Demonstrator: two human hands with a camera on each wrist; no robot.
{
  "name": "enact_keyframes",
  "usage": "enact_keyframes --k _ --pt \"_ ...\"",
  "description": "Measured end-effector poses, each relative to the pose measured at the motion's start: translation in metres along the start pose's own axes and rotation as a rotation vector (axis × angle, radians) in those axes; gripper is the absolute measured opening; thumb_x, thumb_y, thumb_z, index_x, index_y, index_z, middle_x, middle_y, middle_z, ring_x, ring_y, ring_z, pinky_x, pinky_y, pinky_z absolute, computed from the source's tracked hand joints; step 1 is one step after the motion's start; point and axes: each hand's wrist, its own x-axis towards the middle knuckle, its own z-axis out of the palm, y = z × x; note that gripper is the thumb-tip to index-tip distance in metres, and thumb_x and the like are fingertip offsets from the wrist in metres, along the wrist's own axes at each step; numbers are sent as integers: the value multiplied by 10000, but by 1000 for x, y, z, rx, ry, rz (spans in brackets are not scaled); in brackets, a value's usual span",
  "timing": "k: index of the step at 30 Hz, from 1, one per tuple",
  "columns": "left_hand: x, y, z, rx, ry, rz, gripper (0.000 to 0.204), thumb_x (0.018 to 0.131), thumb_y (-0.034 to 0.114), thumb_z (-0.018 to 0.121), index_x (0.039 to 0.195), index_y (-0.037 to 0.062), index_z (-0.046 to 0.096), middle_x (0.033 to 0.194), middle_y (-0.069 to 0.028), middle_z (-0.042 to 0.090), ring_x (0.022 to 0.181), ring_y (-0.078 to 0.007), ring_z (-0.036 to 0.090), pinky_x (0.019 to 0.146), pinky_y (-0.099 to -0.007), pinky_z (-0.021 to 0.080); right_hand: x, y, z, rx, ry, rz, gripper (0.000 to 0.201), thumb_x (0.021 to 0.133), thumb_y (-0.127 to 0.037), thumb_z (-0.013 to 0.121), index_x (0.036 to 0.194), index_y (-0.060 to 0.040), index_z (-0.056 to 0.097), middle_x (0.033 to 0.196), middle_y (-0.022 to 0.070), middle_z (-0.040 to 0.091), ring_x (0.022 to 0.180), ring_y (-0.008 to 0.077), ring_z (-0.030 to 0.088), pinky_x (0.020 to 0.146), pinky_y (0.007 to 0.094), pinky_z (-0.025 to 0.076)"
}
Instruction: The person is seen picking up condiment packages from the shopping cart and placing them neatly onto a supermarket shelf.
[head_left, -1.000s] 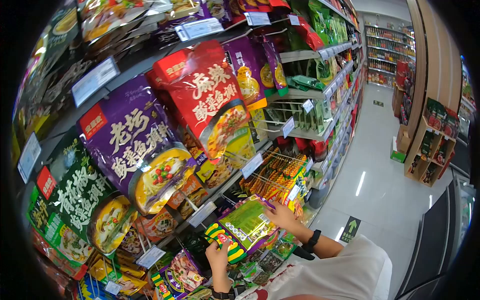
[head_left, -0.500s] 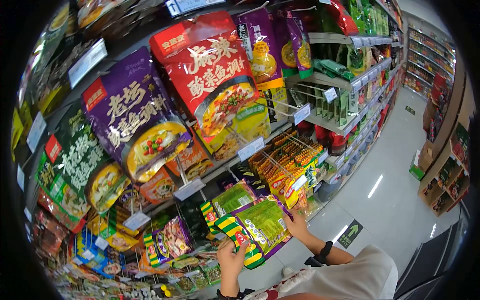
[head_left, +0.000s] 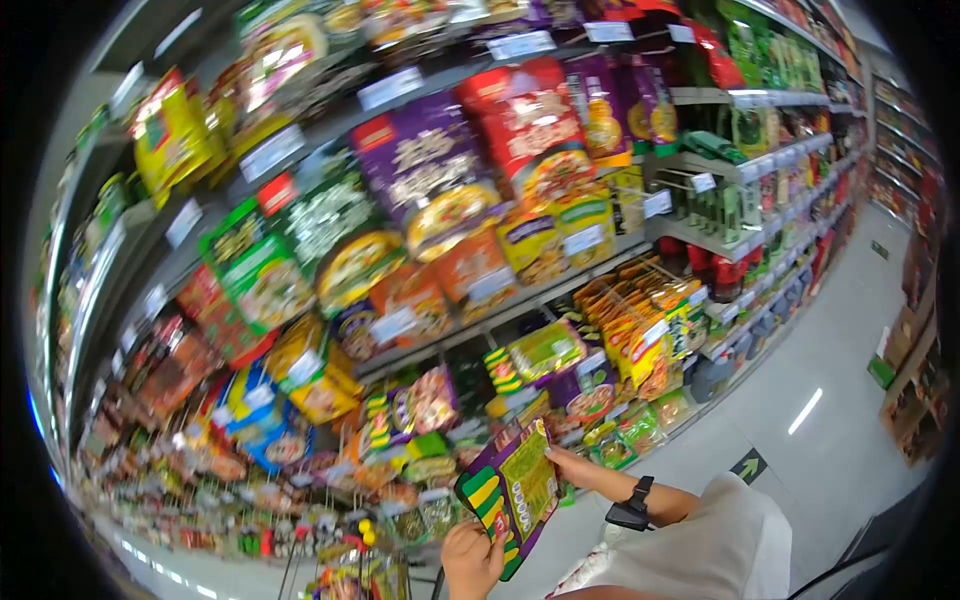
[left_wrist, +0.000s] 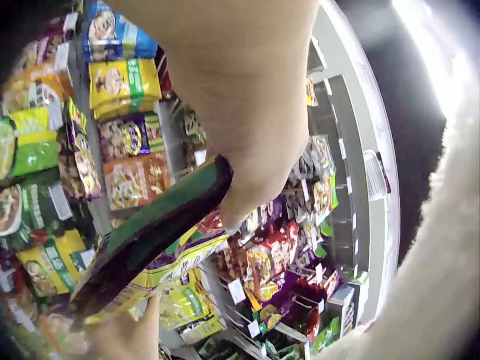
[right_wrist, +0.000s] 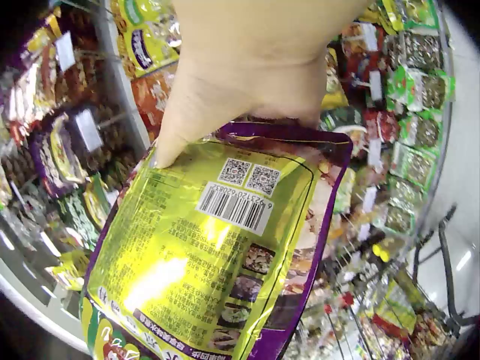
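A purple-edged seasoning pouch (head_left: 520, 490), its yellow-green printed back facing up, is held between my two hands. My left hand (head_left: 473, 560) grips its green-and-yellow striped end, the thumb lying on top. At the opposite end my right hand (head_left: 572, 468) pinches the edge. The right wrist view shows that thumb (right_wrist: 171, 146) over the pouch near its barcode (right_wrist: 236, 208). Seen from the left wrist, the pouch (left_wrist: 150, 225) appears edge-on beneath the left hand. A similar pouch (head_left: 545, 352) hangs on the shelf ahead.
Hanging seasoning packets fill the shelf wall, among them a purple pouch (head_left: 425, 170) and a red one (head_left: 530, 125). Orange-yellow packets (head_left: 640, 335) hang at right. A wire cart holding packets (head_left: 355, 580) stands low at the bottom. The aisle floor (head_left: 790, 425) runs along the right.
The view has swung left, so the shelves sit further right. My hands have drawn the pouch lower and away from the shelf, apart from the similar pouch behind it. Both hands keep hold.
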Motion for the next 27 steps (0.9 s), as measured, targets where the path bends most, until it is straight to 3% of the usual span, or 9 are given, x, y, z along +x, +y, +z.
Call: enact_keyframes --k 1,5,8,11,14,17,20,23,27 --pt "-19 12 -20 59 13 -64 171 591 77 698 645 10 550 673 -117 555 677 -305 545 666 -373 442 -10 6 24 66 -84 74 505 869 -375 464 1261 -71 368 1250 41 436 1126 174 418 943 338 322" --pt "-117 43 -98 214 23 -334 191 650 119 676 599 20 521 645 -102 536 664 -295 530 634 -362 417 -35 123 78 134 -302 398 512 865 -441 423 1275 -141 359 1278 15 417 1157 171 398 952 371 314" --pt "-171 77 -151 378 -30 -503 219 650 118 668 591 21 481 653 -108 525 644 -301 513 593 -369 406 -60 181 141 122 -399 610 532 856 -476 413 1275 -153 362 1284 18 416 1167 176 393 961 391 305" --pt "-214 98 -193 507 -32 -699 211 658 106 660 611 20 473 632 -118 494 611 -309 481 568 -375 384 -85 216 218 97 -513 757 522 862 -479 395 1259 -139 387 1249 24 454 1135 173 431 952 378 328" --pt "-257 107 -218 581 174 -825 232 657 101 659 594 16 453 594 -121 454 586 -308 457 543 -379 354 -105 226 292 -37 -551 866 507 871 -465 375 1235 -114 417 1208 38 492 1092 168 473 926 335 364" --pt "-288 109 -236 638 254 -1014 250 658 102 663 586 10 443 574 -118 432 573 -300 449 536 -375 343 -103 251 331 -104 -613 857 557 839 -499 424 1184 -64 464 1132 68 534 989 173 529 836 305 418" --pt "-302 93 -243 663 347 -1094 260 663 109 674 594 2 447 565 -119 423 552 -301 437 514 -367 334 -86 261 357 -322 -557 809 518 840 -473 439 1073 -21 539 1006 73 581 882 162 559 750 286 436" --pt "-328 59 -257 621 427 -1173 237 678 101 667 609 -1 465 569 -122 433 528 -301 439 487 -359 334 -64 286 385 -373 -526 742 505 832 -471 450 1015 -15 567 930 65 601 823 150 567 715 275 431" --pt "-327 -6 -288 586 493 -1139 121 702 95 646 698 8 561 609 -120 490 554 -275 492 511 -324 375 -6 318 420 -445 -509 706 482 812 -465 482 986 -25 573 898 51 603 800 129 565 702 262 419"
